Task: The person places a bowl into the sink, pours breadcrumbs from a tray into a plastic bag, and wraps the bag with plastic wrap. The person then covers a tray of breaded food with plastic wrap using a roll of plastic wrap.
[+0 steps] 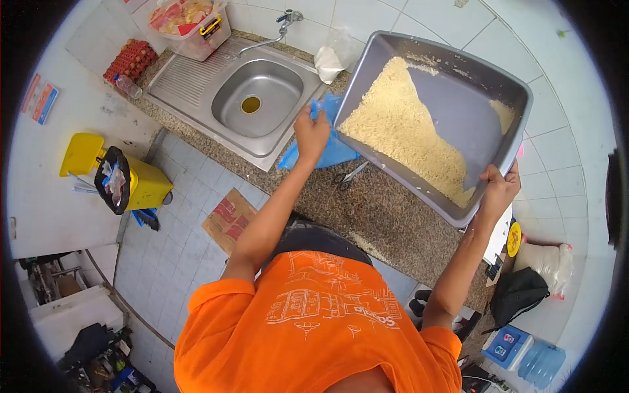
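Note:
A large grey tub [517,85] is tilted above the granite counter. Pale yellow crumbly powder [406,124] lies heaped along its left and lower side. My right hand [501,190] grips the tub's lower right corner, fingers wrapped over the rim. At the tub's left side, my left hand [312,134] pinches a blue plastic bag [334,152], which hangs down over the counter edge near the sink. Scissors [352,175] lie on the counter below the tub, close to the bag.
A steel sink [259,92] with a tap [288,18] is at upper left. Beside it are a clear plastic box [196,42], egg trays [131,62], a bottle [128,86] and a white bag [329,64]. A yellow bin [147,185] and cardboard [228,219] are on the floor.

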A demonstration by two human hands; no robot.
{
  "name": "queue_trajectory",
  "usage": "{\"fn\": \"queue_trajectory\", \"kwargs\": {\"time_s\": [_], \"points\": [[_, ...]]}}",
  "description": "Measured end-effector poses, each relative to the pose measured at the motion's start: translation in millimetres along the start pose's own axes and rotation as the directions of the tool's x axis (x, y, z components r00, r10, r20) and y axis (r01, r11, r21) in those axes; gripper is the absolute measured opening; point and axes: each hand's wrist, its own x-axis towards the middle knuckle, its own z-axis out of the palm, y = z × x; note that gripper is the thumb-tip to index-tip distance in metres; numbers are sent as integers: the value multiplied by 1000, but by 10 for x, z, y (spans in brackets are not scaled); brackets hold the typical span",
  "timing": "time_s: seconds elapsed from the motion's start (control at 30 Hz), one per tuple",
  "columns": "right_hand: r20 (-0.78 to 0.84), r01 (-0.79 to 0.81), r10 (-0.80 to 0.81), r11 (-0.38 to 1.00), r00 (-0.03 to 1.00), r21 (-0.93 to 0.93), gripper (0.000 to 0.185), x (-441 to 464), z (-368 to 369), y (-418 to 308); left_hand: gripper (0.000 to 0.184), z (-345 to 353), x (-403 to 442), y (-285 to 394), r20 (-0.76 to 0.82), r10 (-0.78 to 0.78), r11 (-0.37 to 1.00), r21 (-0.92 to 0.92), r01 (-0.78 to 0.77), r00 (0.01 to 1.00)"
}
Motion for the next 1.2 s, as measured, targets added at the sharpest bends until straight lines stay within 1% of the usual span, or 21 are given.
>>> {"fn": "queue_trajectory", "kwargs": {"time_s": [0.03, 0.07, 0.13, 0.23, 0.37, 0.43, 0.57, 0.67, 0.77, 0.8, 0.83, 0.87, 0.9, 0.93, 0.97, 1.03, 1.07, 1.1, 1.13, 1.17, 1.2], "points": [[8, 10, -10, 1000, 1000, 1, 28, -1, 26, 0, 30, -9, 12, -63, -54, 47, 995, 92, -42, 997], [7, 8, -8, 1000, 1000, 1, 28, -2, 44, 24, 30, -62, 24, -139, -53, 46, 995, 94, -41, 998], [-12, 1, -1, 999, 1000, -39, 27, -10, 61, 85, 31, -269, -36, -73, 84, 117, 989, 80, -124, 990], [22, 4, -4, 1000, 1000, -12, 27, -67, 142, 33, 31, -452, -155, 114, 95, 37, 987, 151, -51, 995], [30, 2, -3, 1000, 1000, 6, 25, -107, 138, -12, 28, -563, -271, 100, 96, 65, 973, 216, -84, 993], [4, -53, 53, 999, 999, -8, 26, -118, 134, 30, 27, -685, -234, 71, 67, 83, 862, 495, -105, 994], [-8, -101, 102, 991, 995, 84, 31, -44, 19, 323, 25, -919, -144, 45, 63, 106, 803, 583, -123, 992], [-33, -111, 114, 991, 993, 75, 34, -33, -49, 424, 24, -1056, -75, 128, 100, 109, 774, 615, -147, 989], [-42, -138, 143, 984, 989, 110, 39, -48, -106, 508, 21, -1165, 164, -7, 185, 137, 697, 680, -227, 973], [-60, -147, 156, 979, 986, 144, 39, -57, -95, 503, 22, -1185, 343, -212, 254, 334, 665, 619, -418, 908], [-44, -139, 147, 978, 988, 155, 41, -93, -44, 370, 23, -1180, 453, -237, 308, 516, 594, 543, -593, 799], [-48, -140, 149, 978, 988, 155, 41, -92, -47, 384, 23, -1162, 562, -259, 312, 517, 594, 541, -596, 797], [-51, -138, 147, 979, 988, 148, 41, -89, -68, 416, 24, -1164, 637, -117, 493, 360, 710, 406, -575, 792], [-53, -136, 145, 980, 988, 142, 42, -100, -58, 449, 25, -1171, 728, -33, 665, 211, 817, 282, -503, 716], [-57, -136, 145, 981, 988, 142, 42, -101, -58, 446, 25, -1156, 806, 47, 668, 212, 817, 280, -505, 714], [-85, -138, 147, 985, 985, 101, 42, -119, -101, 465, 19, -1088, 933, 114, 866, 129, 668, 285, -688, 483], [-89, -140, 149, 985, 985, 98, 42, -120, -116, 475, 19, -1011, 1067, 49, 868, 128, 669, 282, -688, 480], [-83, -142, 151, 985, 985, 96, 43, -119, -127, 490, 33, -902, 1249, -103, 904, -99, 567, 394, -723, 415], [-76, -144, 152, 985, 986, 93, 43, -122, -136, 491, 47, -812, 1384, -219, 876, -328, 440, 473, -763, 354], [-79, -144, 152, 985, 985, 91, 43, -132, -134, 472, 47, -732, 1477, -269, 878, -327, 440, 470, -765, 351], [-81, -145, 153, 984, 985, 100, 44, -150, -121, 433, 51, -663, 1543, -258, 838, -452, 501, 522, -691, 306]]}}
